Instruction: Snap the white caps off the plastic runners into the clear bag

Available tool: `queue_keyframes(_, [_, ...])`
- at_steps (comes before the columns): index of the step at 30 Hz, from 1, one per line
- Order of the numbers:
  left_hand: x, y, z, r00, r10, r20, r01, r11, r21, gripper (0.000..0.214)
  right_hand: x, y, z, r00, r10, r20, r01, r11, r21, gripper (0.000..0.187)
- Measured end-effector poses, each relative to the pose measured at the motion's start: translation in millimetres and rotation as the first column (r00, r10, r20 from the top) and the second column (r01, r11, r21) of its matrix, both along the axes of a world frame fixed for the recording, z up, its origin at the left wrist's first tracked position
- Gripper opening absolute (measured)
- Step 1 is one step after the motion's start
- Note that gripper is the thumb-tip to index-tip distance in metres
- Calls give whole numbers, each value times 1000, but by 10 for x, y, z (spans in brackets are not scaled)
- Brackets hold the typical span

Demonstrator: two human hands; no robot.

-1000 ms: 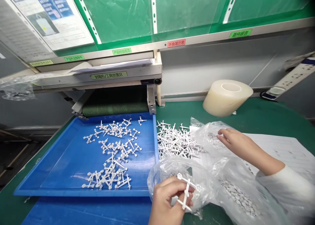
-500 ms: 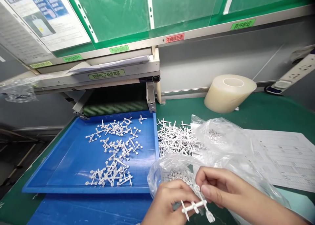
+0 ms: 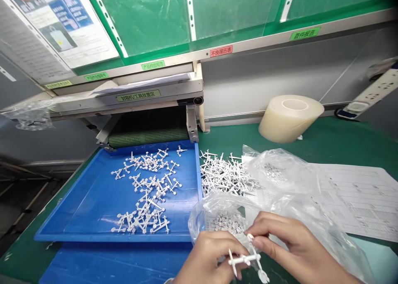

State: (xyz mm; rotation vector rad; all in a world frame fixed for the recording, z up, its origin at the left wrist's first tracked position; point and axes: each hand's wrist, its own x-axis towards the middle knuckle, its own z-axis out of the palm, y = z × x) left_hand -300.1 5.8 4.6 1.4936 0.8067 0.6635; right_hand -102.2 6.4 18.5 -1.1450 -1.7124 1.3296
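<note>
My left hand [image 3: 208, 257] and my right hand [image 3: 284, 248] meet at the bottom centre, both pinched on one white plastic sprue [image 3: 247, 260] with small parts on its arms. They work just above a clear plastic bag [image 3: 217, 213] that holds tiny white pieces. A second clear bag [image 3: 280, 170] lies behind it. A heap of bare white sprues [image 3: 224, 174] sits on the green mat between the bags and the blue tray [image 3: 90, 205]. Several more sprues [image 3: 147, 188] lie scattered in that tray.
A conveyor outlet [image 3: 146, 128] ends over the tray's far edge. A roll of clear film [image 3: 289, 118] lies at the back right, a power strip [image 3: 370, 95] beyond it. A printed sheet [image 3: 357, 199] lies at the right. A second blue tray [image 3: 115, 265] sits at the front.
My right hand left the far bag, came to the front and took hold of the sprue in my left hand. The sprue turned from upright to lying across.
</note>
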Motion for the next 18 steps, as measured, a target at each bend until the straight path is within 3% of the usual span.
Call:
queue_keyframes(2, [21,-34,-3,997,21,71,3,946,-323,27,8,-55,-15,999,-37,15,31,962,271,18])
queue_keyframes(3, [30,-45,-4,994,27,107,21,906,-423,34,10,-76,-28,999,-37,7,33,945,325,23])
queue_keyframes(5, [39,-52,-5,989,59,138,17,869,-495,45,-2,-102,-62,997,-76,-6,75,960,271,19])
queue_keyframes(7, [36,-42,-5,988,96,118,-32,887,-461,48,-39,-109,-99,991,-104,-84,104,995,-12,8])
queue_keyframes(8, [30,-34,-4,989,113,93,-64,904,-422,46,-64,-110,-114,980,-105,-169,70,978,-198,15])
queue_keyframes(10, [13,-17,2,990,133,33,-117,946,-303,40,-113,-112,-134,924,-102,-368,-89,880,-467,32])
queue_keyframes(12, [-5,-4,13,989,145,-14,-145,974,-174,34,-145,-115,-143,880,-72,-470,-216,820,-530,41])
queue_keyframes(16, [-27,13,56,976,190,-105,-192,981,-8,25,-152,-113,-150,909,-22,-415,-220,822,-525,44])
queue_keyframes(18, [-22,12,67,964,207,-166,-202,978,45,23,-156,-117,-149,935,-42,-353,-153,848,-507,47])
